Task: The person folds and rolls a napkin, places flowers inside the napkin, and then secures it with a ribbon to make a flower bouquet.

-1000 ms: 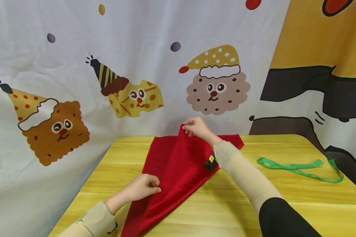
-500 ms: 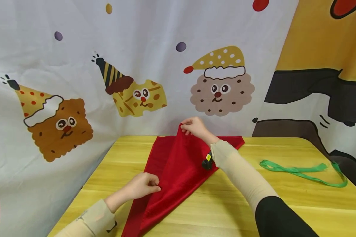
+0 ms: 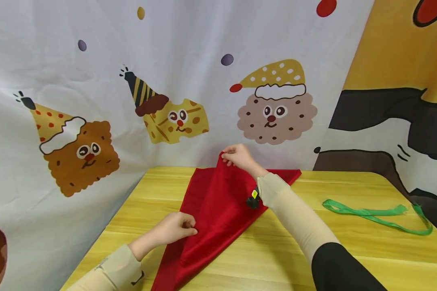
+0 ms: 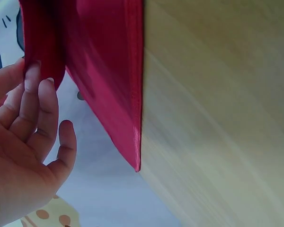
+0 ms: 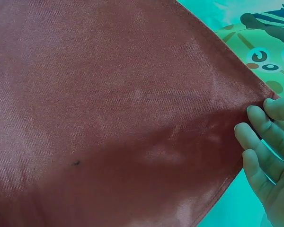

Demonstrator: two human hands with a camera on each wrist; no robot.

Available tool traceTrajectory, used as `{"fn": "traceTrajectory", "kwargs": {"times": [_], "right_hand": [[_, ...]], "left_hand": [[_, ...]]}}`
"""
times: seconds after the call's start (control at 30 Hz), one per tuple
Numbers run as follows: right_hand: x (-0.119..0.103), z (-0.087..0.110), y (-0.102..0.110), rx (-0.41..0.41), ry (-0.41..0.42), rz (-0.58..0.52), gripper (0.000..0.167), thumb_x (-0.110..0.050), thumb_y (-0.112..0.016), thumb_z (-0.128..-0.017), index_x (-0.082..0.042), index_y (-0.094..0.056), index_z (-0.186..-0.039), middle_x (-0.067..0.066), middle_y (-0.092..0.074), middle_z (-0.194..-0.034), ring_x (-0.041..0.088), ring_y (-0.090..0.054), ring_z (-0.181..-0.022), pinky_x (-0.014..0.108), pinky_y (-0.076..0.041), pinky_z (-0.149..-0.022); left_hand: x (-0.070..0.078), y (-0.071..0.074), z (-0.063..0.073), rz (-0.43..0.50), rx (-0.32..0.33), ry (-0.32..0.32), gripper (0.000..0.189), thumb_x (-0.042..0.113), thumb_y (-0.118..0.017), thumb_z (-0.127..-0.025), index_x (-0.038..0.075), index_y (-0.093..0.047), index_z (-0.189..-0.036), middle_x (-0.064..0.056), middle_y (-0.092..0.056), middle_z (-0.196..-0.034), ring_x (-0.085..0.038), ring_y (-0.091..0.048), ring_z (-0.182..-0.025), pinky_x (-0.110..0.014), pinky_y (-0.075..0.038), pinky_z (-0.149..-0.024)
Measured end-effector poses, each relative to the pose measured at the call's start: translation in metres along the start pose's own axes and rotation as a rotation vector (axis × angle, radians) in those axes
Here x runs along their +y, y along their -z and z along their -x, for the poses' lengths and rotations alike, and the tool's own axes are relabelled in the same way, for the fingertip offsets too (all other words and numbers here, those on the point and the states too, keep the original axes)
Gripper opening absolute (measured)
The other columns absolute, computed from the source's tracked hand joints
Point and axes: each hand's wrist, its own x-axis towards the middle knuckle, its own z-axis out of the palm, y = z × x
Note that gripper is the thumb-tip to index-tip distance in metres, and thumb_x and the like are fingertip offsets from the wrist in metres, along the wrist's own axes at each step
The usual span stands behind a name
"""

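Note:
A shiny red cloth (image 3: pixel 218 226), folded over partly, slants across the wooden table with one layer raised above the other. My right hand (image 3: pixel 238 157) pinches a corner of the upper layer and holds it up toward the back. In the right wrist view, that hand (image 5: pixel 270 146) has the corner between thumb and index finger, the other fingers spread behind it. Nearer the front, my left hand (image 3: pixel 172 229) pinches the cloth's edge. The left wrist view shows thumb and index finger of that hand (image 4: pixel 28 127) on the edge, over a lower red layer (image 4: pixel 109 85) with a stitched hem.
A green ribbon (image 3: pixel 375 214) lies loosely looped on the right side of the wooden table (image 3: pixel 295 250). Behind and to the left hangs a white curtain (image 3: pixel 189 48) printed with cartoon snacks in party hats. A small black device (image 3: pixel 253 199) sits at the right wrist.
The head view has turned slightly left, so the curtain and ribbon appear further right. Both hands keep their hold on the red cloth, which looks nearly the same.

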Motion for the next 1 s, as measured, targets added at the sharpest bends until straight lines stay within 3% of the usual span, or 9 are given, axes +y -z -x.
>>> {"fn": "traceTrajectory", "kwargs": {"times": [0.53,1.0], "right_hand": [[-0.001,-0.007,-0.004,0.011,0.004,0.013,0.021,-0.014,-0.065,-0.092,-0.001,-0.070,-0.107,0.009,-0.071,-0.082,0.022,-0.066,-0.066,0.036,-0.053,-0.064],[0.001,-0.012,-0.005,0.009,0.001,0.004,0.022,-0.015,-0.065,-0.092,0.000,-0.070,-0.108,0.010,-0.071,-0.085,0.023,-0.066,-0.070,0.036,-0.053,-0.064]], "left_hand": [[-0.004,0.003,0.001,-0.013,0.029,0.023,0.023,0.014,-0.073,-0.086,0.018,-0.056,-0.071,0.014,-0.052,-0.064,-0.001,-0.043,-0.058,-0.023,-0.039,-0.056],[-0.007,0.004,0.003,-0.015,0.034,0.061,0.022,0.018,-0.077,-0.083,0.018,-0.058,-0.072,0.015,-0.053,-0.063,-0.001,-0.044,-0.057,-0.023,-0.039,-0.055]]}}
